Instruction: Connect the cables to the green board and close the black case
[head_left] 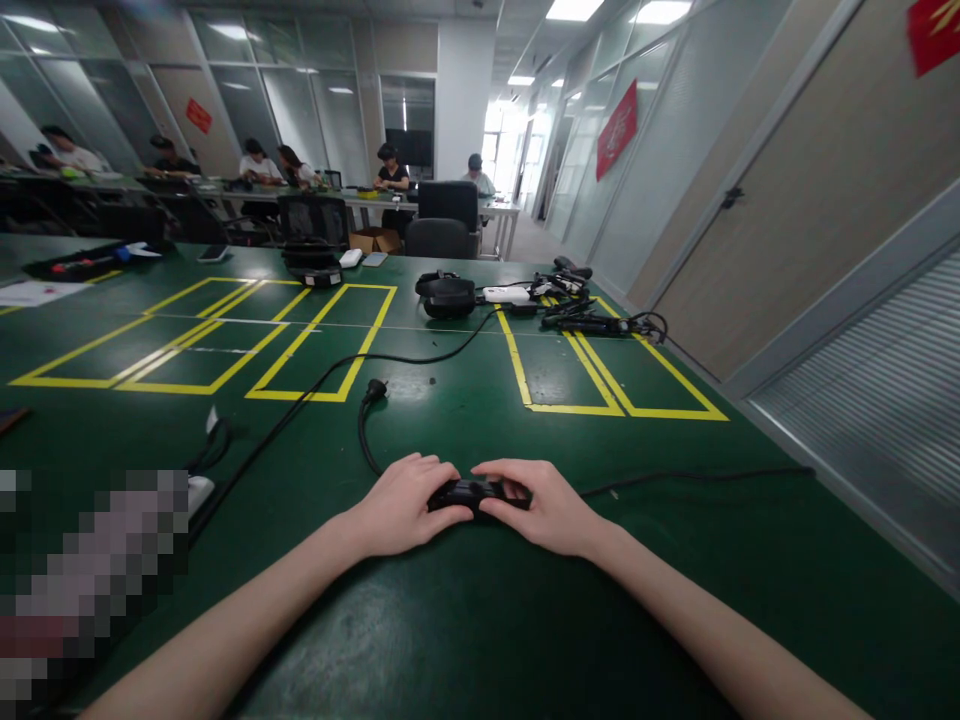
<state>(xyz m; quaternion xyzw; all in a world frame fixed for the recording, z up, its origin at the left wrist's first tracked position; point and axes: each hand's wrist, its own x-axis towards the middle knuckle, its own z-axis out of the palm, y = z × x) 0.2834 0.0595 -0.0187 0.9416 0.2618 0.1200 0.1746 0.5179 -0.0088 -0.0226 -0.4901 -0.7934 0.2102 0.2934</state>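
Observation:
Both my hands rest on the green table (465,620) near its front, closed around a small black device (469,493) that lies between them. My left hand (401,503) covers its left end with curled fingers. My right hand (540,505) grips its right end. A black cable (697,477) runs from the device off to the right edge. Another black cable with a plug (373,392) curves away just behind my left hand. Most of the device is hidden under my fingers.
Yellow tape rectangles (322,340) mark the table. Black headphones (446,295), a white box and a tangle of cables (592,315) lie further back. A power strip (196,490) sits at the left. Several people sit at far tables (255,160).

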